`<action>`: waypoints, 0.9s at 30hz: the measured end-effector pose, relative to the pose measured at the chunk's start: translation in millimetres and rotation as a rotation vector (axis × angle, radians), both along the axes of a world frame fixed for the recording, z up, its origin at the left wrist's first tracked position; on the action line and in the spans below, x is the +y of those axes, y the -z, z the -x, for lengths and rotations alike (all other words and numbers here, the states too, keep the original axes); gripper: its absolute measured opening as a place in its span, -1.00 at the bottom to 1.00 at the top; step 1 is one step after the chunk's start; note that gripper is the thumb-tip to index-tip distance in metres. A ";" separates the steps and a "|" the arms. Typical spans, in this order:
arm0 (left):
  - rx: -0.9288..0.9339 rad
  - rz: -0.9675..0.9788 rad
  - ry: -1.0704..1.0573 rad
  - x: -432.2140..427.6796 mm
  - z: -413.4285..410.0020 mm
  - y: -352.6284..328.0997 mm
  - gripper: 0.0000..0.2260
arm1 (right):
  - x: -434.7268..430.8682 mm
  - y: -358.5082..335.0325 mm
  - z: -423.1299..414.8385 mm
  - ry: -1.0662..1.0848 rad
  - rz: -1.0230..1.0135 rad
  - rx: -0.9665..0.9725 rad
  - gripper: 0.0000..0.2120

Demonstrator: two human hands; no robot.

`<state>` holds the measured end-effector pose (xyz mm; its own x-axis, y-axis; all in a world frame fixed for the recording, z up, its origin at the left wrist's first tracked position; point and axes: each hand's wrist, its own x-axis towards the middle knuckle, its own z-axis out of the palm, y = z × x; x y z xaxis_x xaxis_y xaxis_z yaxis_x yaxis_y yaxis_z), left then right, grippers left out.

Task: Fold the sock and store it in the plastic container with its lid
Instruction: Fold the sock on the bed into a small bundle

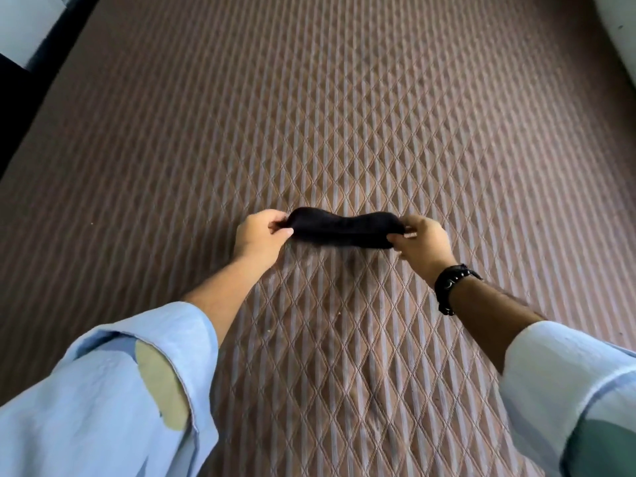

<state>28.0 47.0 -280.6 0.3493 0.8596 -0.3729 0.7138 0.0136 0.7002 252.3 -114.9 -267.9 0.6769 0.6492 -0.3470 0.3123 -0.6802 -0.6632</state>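
A black sock point(344, 228) is stretched sideways just above the quilted mattress, in the middle of the view. My left hand point(260, 237) pinches its left end between thumb and fingers. My right hand point(421, 244) pinches its right end the same way; that wrist wears a black watch. The sock sags slightly in the middle and looks doubled over lengthwise. No plastic container or lid is in view.
The brown quilted mattress point(344, 115) with a diamond pattern fills nearly the whole view. Its left edge runs diagonally at the upper left, beside a dark gap point(13, 108). A pale surface point(619, 25) shows at the top right corner.
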 end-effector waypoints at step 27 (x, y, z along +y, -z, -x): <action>-0.044 0.209 -0.519 -35.3 -2.6 7.8 -0.71 | -16.8 34.1 33.6 0.344 0.028 0.327 -0.84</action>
<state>30.5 11.6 -288.4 -0.0809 0.8321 -0.5488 0.5464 0.4975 0.6738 218.6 -131.7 -302.0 0.7032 0.3939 -0.5919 -0.1559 -0.7268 -0.6689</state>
